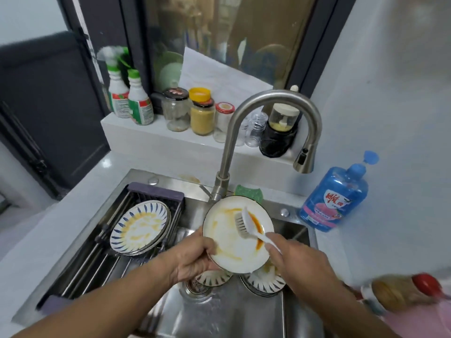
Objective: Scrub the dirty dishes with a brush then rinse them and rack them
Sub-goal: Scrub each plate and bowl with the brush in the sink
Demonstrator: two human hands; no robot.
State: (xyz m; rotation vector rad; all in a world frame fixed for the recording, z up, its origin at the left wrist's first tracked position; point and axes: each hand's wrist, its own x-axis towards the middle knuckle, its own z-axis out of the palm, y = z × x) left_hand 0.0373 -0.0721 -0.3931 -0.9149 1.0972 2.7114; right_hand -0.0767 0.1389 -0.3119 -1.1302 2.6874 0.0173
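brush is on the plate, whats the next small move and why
Probably sweep the brush down and left across the white plate. Its bristles sit near the top, while orange smears mark the right side and the lower left, near the left hand that holds the rim. The right hand grips the handle, so one stroke may reach them.

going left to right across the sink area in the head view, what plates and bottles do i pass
blue-striped stained round plate → white orange-smeared round plate → blue plastic dish-soap bottle → blurred red-capped bottle
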